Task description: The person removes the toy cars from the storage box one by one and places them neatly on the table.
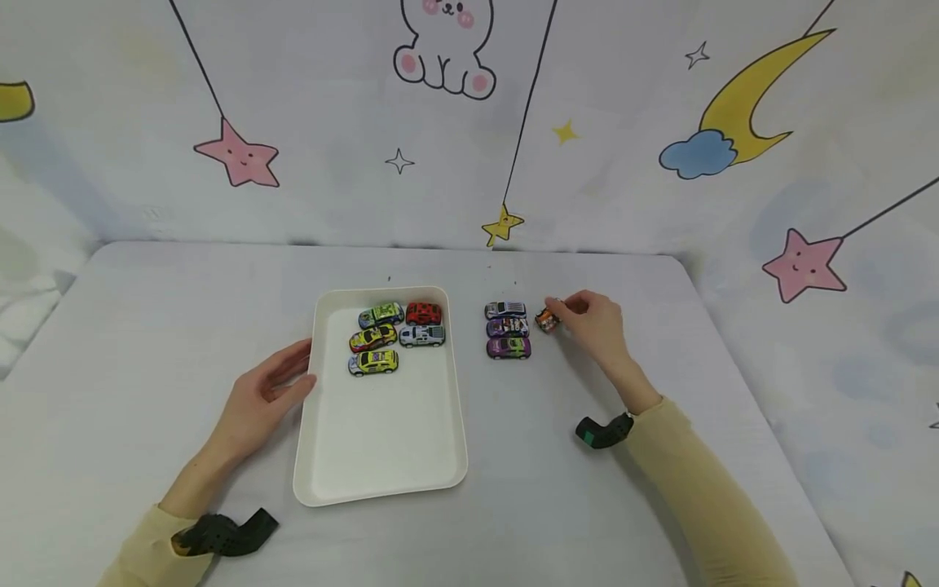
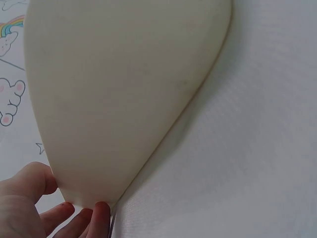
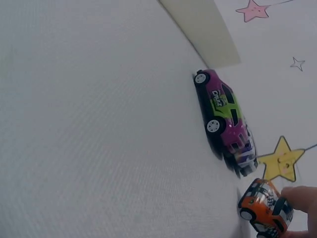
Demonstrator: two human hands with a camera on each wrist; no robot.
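My right hand point(image 1: 592, 326) pinches an orange toy car point(image 3: 266, 207) with checkered markings, tilted just right of a column of toy cars. In that column stand a silver car point(image 1: 504, 310), a purple-and-white car point(image 1: 507, 327) and a purple-and-green car point(image 1: 509, 348). On the left, my left hand point(image 1: 258, 401) holds the side of a white tray point(image 1: 381, 440), thumb at the rim and the other fingers against its outer wall. Several toy cars lie in the tray's far half, among them a red car point(image 1: 424, 314) and a yellow car point(image 1: 373, 363).
The white-covered table point(image 1: 543, 505) carries the tray left of centre. Behind it rises a cloth backdrop point(image 1: 330, 106) printed with stars, a moon and an animal. Each wrist wears a black camera mount point(image 1: 605, 431).
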